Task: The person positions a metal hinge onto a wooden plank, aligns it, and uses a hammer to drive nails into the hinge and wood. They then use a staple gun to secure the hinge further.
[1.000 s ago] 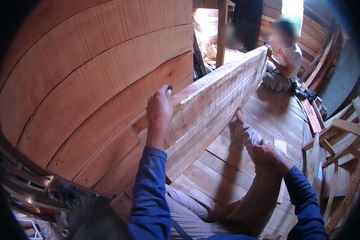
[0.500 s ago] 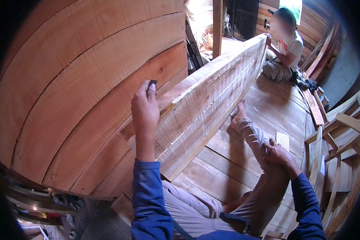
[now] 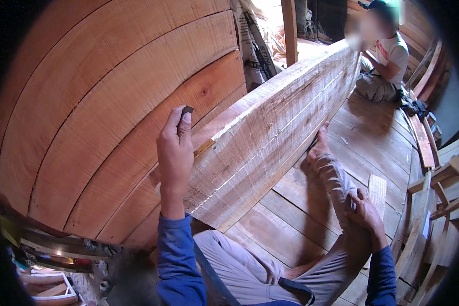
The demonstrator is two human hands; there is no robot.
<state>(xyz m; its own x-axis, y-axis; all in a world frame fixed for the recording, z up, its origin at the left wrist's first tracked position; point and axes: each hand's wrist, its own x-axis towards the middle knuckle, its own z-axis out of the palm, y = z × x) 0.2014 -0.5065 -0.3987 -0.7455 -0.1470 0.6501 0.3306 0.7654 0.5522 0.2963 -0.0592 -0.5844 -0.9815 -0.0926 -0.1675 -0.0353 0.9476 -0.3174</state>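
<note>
My left hand (image 3: 176, 148) is raised above the near end of a broad wooden plank (image 3: 275, 140), pinching a small dark, flat piece (image 3: 187, 109) between thumb and finger. The plank stands on its long edge and runs away from me, with pale lines along its rough face. On its top edge, just right of my left wrist, lies a small yellowish-brown strip (image 3: 204, 148). My right hand (image 3: 367, 214) rests over my bent right leg below the knee, fingers apart and holding nothing. My right foot (image 3: 320, 144) is by the plank's lower edge.
A curved wall of overlapping reddish boards (image 3: 132, 97) rises at left. Another person (image 3: 387, 66) sits at the plank's far end. A small pale board (image 3: 377, 193) lies on the plank floor (image 3: 296, 214) beyond my right hand. Wooden framing (image 3: 446, 191) stands at right.
The view has shifted, so the plank and person appear farther right. The person's head has come closer to the plank's far end. My grip on the dark piece is unchanged.
</note>
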